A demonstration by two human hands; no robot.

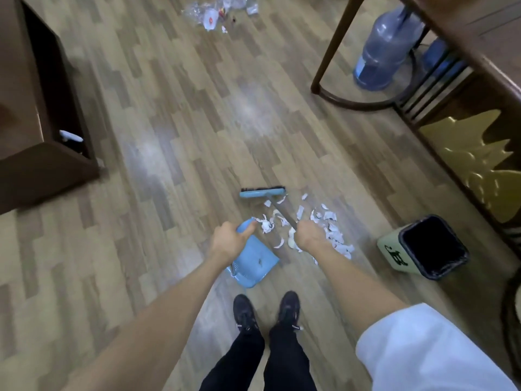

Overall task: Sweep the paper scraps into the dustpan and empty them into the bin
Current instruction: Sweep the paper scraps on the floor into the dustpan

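Note:
White paper scraps (328, 224) lie scattered on the wooden floor in front of my feet. My right hand (310, 235) is shut on the grey handle of a broom whose light blue head (262, 192) rests on the floor just beyond the scraps. My left hand (228, 241) grips the handle of a light blue dustpan (251, 263), which sits on the floor left of the scraps and holds almost nothing. A pale green bin (392, 251) with a black liner stands open to the right.
A dark wooden cabinet (42, 136) stands at the left. A wooden table edge (479, 52), a curved chair leg (332, 52) and a blue water bottle (386, 49) fill the right. Plastic litter (220, 9) lies far ahead. My black shoes (267, 309) are just behind the dustpan.

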